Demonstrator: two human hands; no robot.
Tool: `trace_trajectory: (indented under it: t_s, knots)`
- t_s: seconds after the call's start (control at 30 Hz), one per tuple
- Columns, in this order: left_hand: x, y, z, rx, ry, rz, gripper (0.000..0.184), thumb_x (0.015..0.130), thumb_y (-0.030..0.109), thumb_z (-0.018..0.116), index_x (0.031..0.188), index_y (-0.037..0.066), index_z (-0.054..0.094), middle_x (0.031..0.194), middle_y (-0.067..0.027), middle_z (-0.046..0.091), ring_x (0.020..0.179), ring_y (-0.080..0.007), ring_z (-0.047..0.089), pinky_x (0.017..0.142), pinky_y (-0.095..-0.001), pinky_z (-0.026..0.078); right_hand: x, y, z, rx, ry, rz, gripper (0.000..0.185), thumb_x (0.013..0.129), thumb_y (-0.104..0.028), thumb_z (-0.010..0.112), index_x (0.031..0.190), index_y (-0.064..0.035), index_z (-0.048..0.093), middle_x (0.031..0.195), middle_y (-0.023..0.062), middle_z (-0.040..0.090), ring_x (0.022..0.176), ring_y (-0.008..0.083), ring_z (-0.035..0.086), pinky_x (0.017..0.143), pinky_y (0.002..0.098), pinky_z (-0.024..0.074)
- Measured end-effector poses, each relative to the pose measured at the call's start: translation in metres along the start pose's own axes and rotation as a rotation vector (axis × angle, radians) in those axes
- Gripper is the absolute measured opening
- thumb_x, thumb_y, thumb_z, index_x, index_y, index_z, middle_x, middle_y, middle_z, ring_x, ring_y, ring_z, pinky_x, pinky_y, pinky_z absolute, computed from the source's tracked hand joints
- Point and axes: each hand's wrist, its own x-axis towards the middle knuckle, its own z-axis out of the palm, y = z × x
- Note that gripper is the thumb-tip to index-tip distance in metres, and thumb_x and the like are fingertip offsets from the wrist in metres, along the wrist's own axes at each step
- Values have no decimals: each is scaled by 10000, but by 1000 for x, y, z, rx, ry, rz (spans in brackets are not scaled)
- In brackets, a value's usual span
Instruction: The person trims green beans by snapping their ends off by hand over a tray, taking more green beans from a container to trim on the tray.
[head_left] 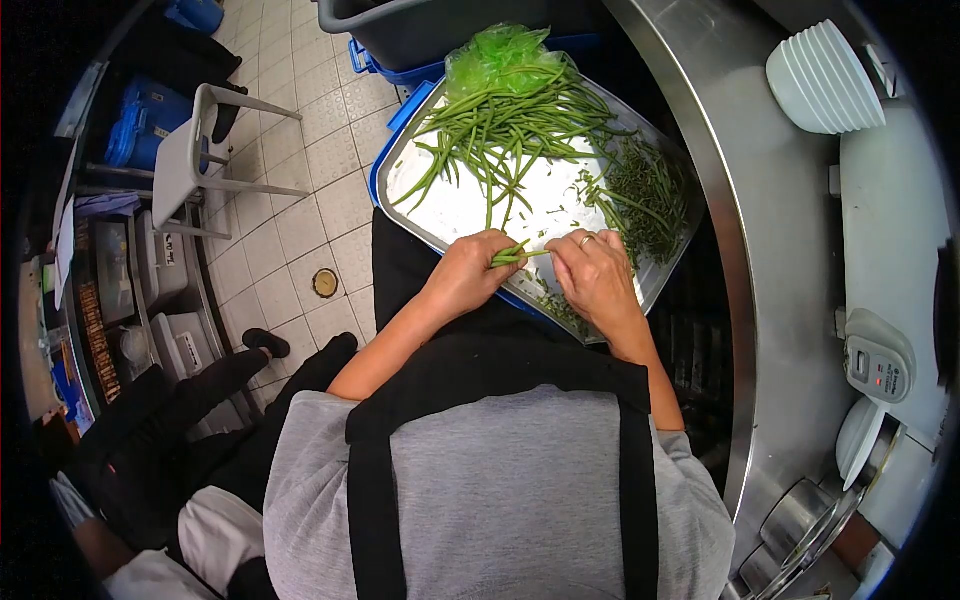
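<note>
Over the near edge of a metal tray (pixel 655 285), my left hand (pixel 468 275) is closed round a few green beans (pixel 512 256), their ends sticking out toward the right. My right hand (pixel 592 272), with a ring on one finger, pinches the tip of a bean that runs between both hands. Long whole green beans (pixel 520 115) lie heaped at the tray's far side, against a green plastic bag (pixel 505 62). A darker pile of thin trimmed bits (pixel 650 185) fills the right side, and small scraps lie scattered on the tray's bright bottom.
A steel counter (pixel 790 400) curves along the right, with stacked white bowls (pixel 825 80), a white appliance (pixel 878 365) and metal pans (pixel 800 520). Beyond the tray stands a grey bin (pixel 430 40). A light stool (pixel 195 150) is on the tiled floor; another person's dark-clothed leg (pixel 210 390) is at left.
</note>
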Motion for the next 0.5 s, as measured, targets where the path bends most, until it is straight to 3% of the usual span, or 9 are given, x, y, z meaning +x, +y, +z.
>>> trace_trajectory:
  t_s: [0.17,0.2,0.27,0.4,0.43,0.5]
  knots:
    - [0,0,1,-52,-3,-38,140,826,131,657,887,5,649,804,-160,623,741,-343,596,669,-388,467,4,-2,0,21,22,4,48,769,-59,639,816,-64,639,754,83,602,685,234,593,684,347,416]
    - [0,2,1,-81,-51,-31,145,829,132,656,893,3,646,791,-156,618,724,-322,593,663,-376,464,5,-2,0,22,36,19,42,773,-46,629,813,-58,637,756,87,605,670,229,594,667,342,425]
    - [0,8,-1,-139,-146,-15,154,835,133,656,907,-2,641,765,-147,608,690,-279,589,649,-351,458,3,4,11,305,148,272,59,789,-28,603,831,-46,640,760,98,609,644,216,596,619,327,439]
    - [-2,-5,13,-414,-92,-105,185,893,183,631,933,2,643,738,-18,585,650,-99,519,590,-252,427,8,22,20,550,240,522,107,828,-27,563,886,-31,652,747,109,606,607,203,593,557,292,458]
    - [0,-11,12,-508,-30,-142,191,907,199,617,940,13,643,731,3,572,633,-75,501,567,-231,409,9,18,17,562,180,507,153,853,-63,561,956,-45,673,772,104,607,662,219,603,614,298,472]
    - [5,-8,-3,-669,3,-316,200,937,212,579,973,26,644,742,42,576,639,-38,483,570,-191,393,2,17,20,521,12,355,171,871,-69,563,997,-51,678,812,76,609,693,158,579,647,269,466]
